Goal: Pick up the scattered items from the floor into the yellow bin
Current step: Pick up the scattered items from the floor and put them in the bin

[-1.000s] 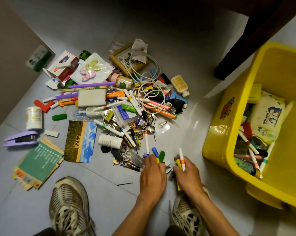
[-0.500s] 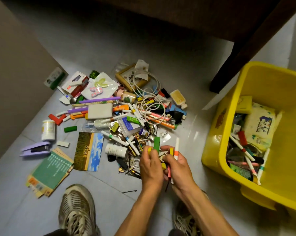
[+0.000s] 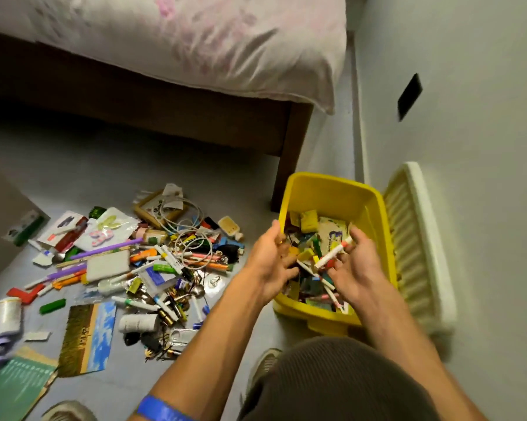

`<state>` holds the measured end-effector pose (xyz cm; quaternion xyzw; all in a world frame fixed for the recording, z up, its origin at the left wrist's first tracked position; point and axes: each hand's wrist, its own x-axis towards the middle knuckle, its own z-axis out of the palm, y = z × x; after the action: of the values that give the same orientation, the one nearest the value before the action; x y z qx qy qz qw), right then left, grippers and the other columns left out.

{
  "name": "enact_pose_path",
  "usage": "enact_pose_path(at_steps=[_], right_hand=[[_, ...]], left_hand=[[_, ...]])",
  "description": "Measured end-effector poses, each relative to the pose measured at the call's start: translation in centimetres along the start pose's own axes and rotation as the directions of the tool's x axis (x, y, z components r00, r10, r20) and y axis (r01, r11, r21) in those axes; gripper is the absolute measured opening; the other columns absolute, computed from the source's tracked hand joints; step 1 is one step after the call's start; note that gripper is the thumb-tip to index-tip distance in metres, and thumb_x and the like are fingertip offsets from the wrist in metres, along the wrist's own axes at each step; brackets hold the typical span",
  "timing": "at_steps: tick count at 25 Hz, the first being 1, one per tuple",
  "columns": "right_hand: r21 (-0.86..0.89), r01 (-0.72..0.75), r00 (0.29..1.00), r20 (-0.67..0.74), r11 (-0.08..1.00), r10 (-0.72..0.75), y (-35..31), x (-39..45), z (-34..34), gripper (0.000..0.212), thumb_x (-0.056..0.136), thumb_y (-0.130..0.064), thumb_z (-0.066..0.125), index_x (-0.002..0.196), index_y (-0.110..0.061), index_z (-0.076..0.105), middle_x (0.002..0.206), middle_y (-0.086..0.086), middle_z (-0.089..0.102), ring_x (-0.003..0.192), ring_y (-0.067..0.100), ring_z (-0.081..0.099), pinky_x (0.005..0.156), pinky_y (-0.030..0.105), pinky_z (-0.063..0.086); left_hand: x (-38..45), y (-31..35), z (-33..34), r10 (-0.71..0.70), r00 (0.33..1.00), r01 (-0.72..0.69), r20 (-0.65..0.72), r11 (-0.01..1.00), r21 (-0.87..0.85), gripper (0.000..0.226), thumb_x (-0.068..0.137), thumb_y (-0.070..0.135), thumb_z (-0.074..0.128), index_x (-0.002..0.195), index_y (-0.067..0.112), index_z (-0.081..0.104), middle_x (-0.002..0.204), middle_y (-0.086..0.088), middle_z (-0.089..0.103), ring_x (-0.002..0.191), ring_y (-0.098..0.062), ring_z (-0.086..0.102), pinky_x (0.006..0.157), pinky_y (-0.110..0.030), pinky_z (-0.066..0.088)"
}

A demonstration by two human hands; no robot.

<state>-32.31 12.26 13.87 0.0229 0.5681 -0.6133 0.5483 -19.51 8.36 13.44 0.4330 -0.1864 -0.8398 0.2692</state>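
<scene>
Right hand (image 3: 358,265): over yellow bin (image 3: 377,202), fingers curled round white-and-red marker (image 3: 332,256).
Left hand (image 3: 271,262): fingers curled; contents unclear.

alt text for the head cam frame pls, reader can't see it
Both hands are over the open yellow bin: the right hand holds a white marker with red bands, and the left hand is at the bin's near-left rim. A pile of pens, cables and cards remains on the grey floor to the left, beside a bed.
</scene>
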Motion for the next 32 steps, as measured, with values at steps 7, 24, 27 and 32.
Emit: enact_pose_path(at_steps=[7, 24, 27, 32], right_hand=[[-0.241, -0.047, 0.969, 0.226, 0.969, 0.103, 9.0, 0.3, 3.4, 0.037, 0.102, -0.029, 0.045, 0.126, -0.005, 0.058, 0.127, 0.015, 0.065, 0.116, 0.029, 0.063, 0.095, 0.039, 0.052], [-0.440, 0.798, 0.589, 0.713, -0.412, 0.380, 29.4, 8.7, -4.2, 0.024, 0.100, -0.033, 0.047, 0.114, -0.021, 0.063, 0.112, -0.001, 0.058, 0.094, 0.015, 0.054, 0.076, 0.021, 0.044], [-0.390, 0.834, 0.543, 0.708, -0.392, 0.451, 28.5, 8.5, -5.2, 0.033, 0.098, -0.030, 0.049, 0.129, -0.020, 0.058, 0.128, -0.001, 0.053, 0.107, 0.015, 0.052, 0.089, 0.025, 0.049], [-0.330, 0.748, 0.628, 0.634, -0.577, 0.451, 28.8, 8.3, -6.4, 0.032, 0.103, -0.033, 0.040, 0.129, -0.017, 0.051, 0.124, 0.003, 0.053, 0.101, 0.016, 0.049, 0.092, 0.024, 0.044]], left_hand=[[-1.1, -2.0, -12.4, 0.133, 0.933, -0.187, -0.336, 0.973, -0.136, 0.054, 0.102, 0.048, 0.032, 0.137, 0.011, 0.050, 0.132, -0.014, 0.059, 0.117, -0.029, 0.060, 0.089, -0.037, 0.052], [-3.8, -17.3, -35.8, 0.432, 0.870, 0.209, -0.239, 0.116, 0.971, 0.024, 0.094, 0.028, 0.057, 0.116, 0.021, 0.062, 0.115, 0.006, 0.048, 0.103, -0.013, 0.043, 0.083, -0.028, 0.046], [-3.5, -17.2, -36.1, 0.441, 0.876, 0.207, -0.193, 0.017, 0.978, 0.021, 0.097, 0.021, 0.054, 0.112, 0.018, 0.067, 0.111, 0.003, 0.054, 0.101, -0.015, 0.046, 0.080, -0.030, 0.048], [-3.0, -18.5, -34.6, 0.424, 0.860, 0.334, -0.283, -0.049, 0.941, 0.024, 0.098, 0.016, 0.043, 0.118, 0.016, 0.056, 0.119, -0.001, 0.051, 0.105, -0.019, 0.046, 0.090, -0.029, 0.045]])
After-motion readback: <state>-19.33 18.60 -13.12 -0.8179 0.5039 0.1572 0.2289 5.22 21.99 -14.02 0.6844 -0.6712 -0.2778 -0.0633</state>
